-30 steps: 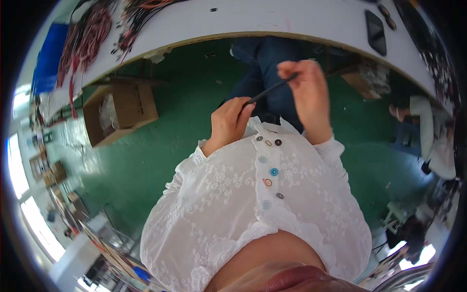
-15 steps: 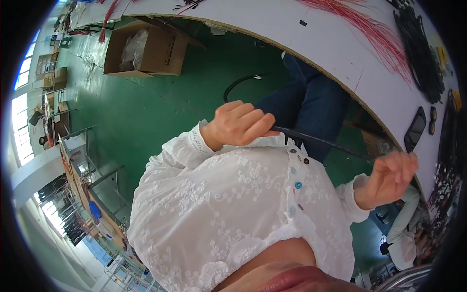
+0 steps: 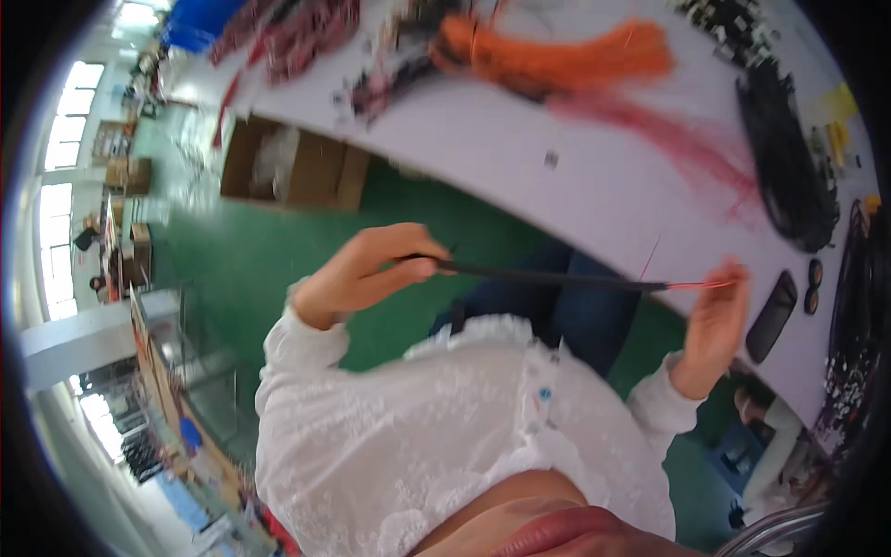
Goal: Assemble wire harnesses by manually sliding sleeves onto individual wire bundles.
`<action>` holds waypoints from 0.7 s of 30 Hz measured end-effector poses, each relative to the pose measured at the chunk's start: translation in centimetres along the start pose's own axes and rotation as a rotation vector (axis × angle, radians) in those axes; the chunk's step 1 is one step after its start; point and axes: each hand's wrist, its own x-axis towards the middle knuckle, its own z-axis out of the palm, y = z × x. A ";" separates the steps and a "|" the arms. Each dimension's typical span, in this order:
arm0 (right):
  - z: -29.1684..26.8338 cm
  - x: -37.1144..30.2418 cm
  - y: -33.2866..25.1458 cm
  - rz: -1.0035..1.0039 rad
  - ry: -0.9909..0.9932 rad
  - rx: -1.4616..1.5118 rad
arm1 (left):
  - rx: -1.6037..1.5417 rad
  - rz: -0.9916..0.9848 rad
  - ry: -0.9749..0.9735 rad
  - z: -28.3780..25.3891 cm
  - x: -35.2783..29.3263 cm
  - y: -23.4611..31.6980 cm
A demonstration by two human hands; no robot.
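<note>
Black sleeve held between two hands

The left hand (image 3: 376, 269) is closed around one end of a black sleeve (image 3: 557, 278), and the right hand (image 3: 724, 297) pinches the red wires (image 3: 689, 286) which come out of the other end; blur hides its exact finger grip. The sleeve is in the air, above the lap and near the edge of the tabletop (image 3: 483, 158). Probably it is held from both ends so that it lies straight.

On the white tabletop, an orange bundle (image 3: 566, 54), loose pinkish wires (image 3: 668, 139) and a black bundle (image 3: 787, 167) lie apart, perhaps for easy reach. A dark phone (image 3: 771, 316) rests beyond the right hand, maybe to be out of the way.

An open cardboard box (image 3: 327, 176) is beside the tabletop, lower, over the green floor (image 3: 232, 278). Bright windows (image 3: 56, 218) are at far left; another person (image 3: 780, 450) sits at lower right.
</note>
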 end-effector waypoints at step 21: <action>1.2 7.8 3.5 0.202 0.305 -0.664 | 1.653 0.315 0.762 -30.6 62.6 -19.5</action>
